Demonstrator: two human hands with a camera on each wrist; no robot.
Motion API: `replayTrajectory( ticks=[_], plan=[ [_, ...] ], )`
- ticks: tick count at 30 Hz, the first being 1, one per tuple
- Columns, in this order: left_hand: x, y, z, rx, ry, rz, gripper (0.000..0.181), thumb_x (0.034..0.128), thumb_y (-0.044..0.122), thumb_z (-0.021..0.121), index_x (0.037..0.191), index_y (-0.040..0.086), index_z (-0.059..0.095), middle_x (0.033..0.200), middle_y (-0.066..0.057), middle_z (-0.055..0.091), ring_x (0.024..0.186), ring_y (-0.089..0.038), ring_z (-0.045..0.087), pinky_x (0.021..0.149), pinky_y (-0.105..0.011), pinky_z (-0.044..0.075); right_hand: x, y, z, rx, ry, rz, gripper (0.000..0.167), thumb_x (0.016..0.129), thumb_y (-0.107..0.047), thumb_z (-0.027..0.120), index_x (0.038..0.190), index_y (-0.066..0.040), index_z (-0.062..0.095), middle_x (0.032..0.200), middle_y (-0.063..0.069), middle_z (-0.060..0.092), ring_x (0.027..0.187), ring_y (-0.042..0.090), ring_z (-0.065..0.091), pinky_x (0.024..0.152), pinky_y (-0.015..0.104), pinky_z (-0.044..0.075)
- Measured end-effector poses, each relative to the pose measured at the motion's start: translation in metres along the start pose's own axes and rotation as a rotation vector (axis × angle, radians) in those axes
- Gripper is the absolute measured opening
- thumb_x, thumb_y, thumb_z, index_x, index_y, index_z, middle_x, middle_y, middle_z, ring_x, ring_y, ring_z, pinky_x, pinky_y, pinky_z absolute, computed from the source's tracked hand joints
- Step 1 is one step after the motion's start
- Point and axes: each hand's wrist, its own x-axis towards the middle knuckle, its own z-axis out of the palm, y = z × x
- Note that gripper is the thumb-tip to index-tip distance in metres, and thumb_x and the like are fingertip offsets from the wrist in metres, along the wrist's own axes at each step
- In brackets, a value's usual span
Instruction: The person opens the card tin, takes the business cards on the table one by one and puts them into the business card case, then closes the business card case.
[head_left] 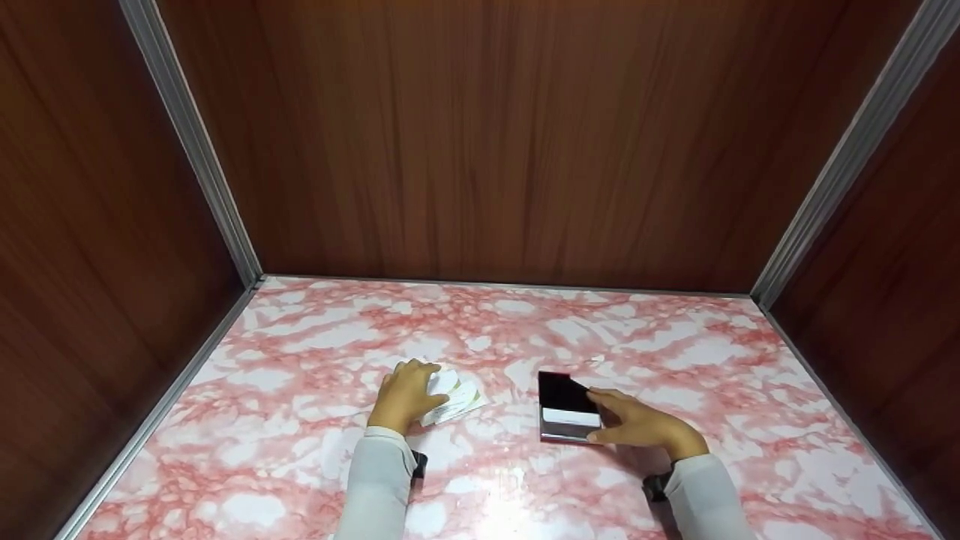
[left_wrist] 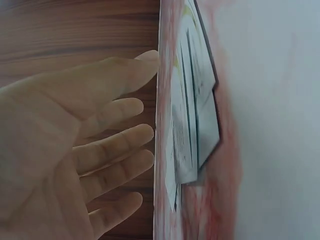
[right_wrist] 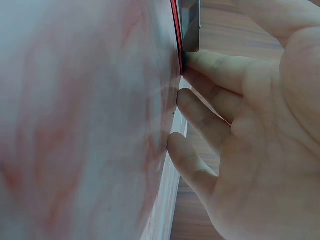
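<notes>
Several white cards [head_left: 459,399] with greenish-yellow marks lie fanned and overlapping on the table. My left hand [head_left: 406,394] hovers over their left side; in the left wrist view the hand [left_wrist: 65,145] has its fingers loosely extended, apart from the cards [left_wrist: 187,110]. A flat dark case [head_left: 562,391] with a silver strip and red edge lies to the right. At its right side, my right hand [head_left: 637,421] touches the edge with thumb and fingertips. The right wrist view has the case [right_wrist: 190,25] at the top, against fingers of the right hand [right_wrist: 260,130].
The table [head_left: 300,450] has a red-and-white marbled surface. Dark wood-grain panels [head_left: 487,150] with grey metal corner strips [head_left: 202,150] enclose it at the back and both sides.
</notes>
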Motion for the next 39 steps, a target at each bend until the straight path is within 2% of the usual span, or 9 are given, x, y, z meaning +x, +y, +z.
replayTrajectory(
  ticks=[7,12,20,26,32,35,39],
  plan=[
    [0.002,-0.008,0.004,0.013,-0.024,-0.027,0.054,0.0829,0.028,0.082,0.13,0.006,0.067,0.123,-0.014,0.062,0.114,-0.035,0.053,0.094,-0.052,0.042,-0.001,-0.001,0.0,-0.004,0.003,0.0,0.088,0.092,-0.037,0.072,0.158,-0.003,0.026,0.16,0.026,0.021,0.144,0.049,0.02,0.11,0.067,0.023],
    [0.002,-0.012,0.006,-0.003,-0.022,-0.025,0.053,0.0837,0.026,0.081,0.131,0.006,0.066,0.124,-0.015,0.06,0.117,-0.037,0.052,0.097,-0.053,0.04,-0.001,-0.001,0.0,-0.017,-0.001,0.017,0.088,0.092,-0.039,0.072,0.158,-0.004,0.026,0.161,0.025,0.019,0.145,0.05,0.013,0.11,0.07,0.02],
    [0.003,-0.015,0.005,-0.009,-0.013,-0.016,0.052,0.0846,0.025,0.081,0.13,0.006,0.066,0.124,-0.013,0.06,0.117,-0.036,0.052,0.1,-0.054,0.04,0.001,0.001,0.001,-0.012,0.0,0.027,0.088,0.092,-0.039,0.072,0.158,-0.005,0.026,0.161,0.024,0.019,0.146,0.049,0.012,0.11,0.07,0.019],
    [0.004,-0.014,0.005,-0.045,0.03,-0.015,0.055,0.0792,0.021,0.086,0.128,0.005,0.068,0.117,-0.012,0.059,0.111,-0.034,0.055,0.099,-0.05,0.042,0.001,0.002,0.001,-0.005,-0.001,0.028,0.087,0.092,-0.039,0.072,0.158,-0.006,0.026,0.161,0.024,0.02,0.146,0.049,0.013,0.11,0.069,0.02],
    [0.004,-0.014,0.005,-0.087,0.068,0.007,0.055,0.0744,0.015,0.089,0.125,0.006,0.069,0.105,-0.01,0.054,0.095,-0.027,0.057,0.09,-0.045,0.05,0.0,0.002,0.001,-0.007,-0.005,0.017,0.086,0.093,-0.039,0.07,0.158,-0.005,0.026,0.161,0.025,0.02,0.146,0.05,0.014,0.11,0.069,0.02],
    [0.003,-0.015,0.004,-0.119,0.06,0.002,0.055,0.0751,0.013,0.089,0.125,0.008,0.067,0.105,-0.01,0.055,0.091,-0.026,0.056,0.088,-0.044,0.05,0.0,0.002,0.001,-0.003,-0.006,0.02,0.086,0.093,-0.039,0.071,0.158,-0.005,0.026,0.161,0.025,0.021,0.145,0.05,0.014,0.11,0.07,0.02],
    [0.003,-0.014,0.003,-0.123,0.034,0.01,0.053,0.0797,0.012,0.085,0.128,0.011,0.064,0.112,-0.013,0.061,0.097,-0.028,0.059,0.09,-0.046,0.049,0.0,0.001,0.0,0.003,0.0,0.02,0.087,0.092,-0.039,0.072,0.158,-0.005,0.026,0.161,0.024,0.02,0.146,0.048,0.016,0.111,0.068,0.021]
  ],
)
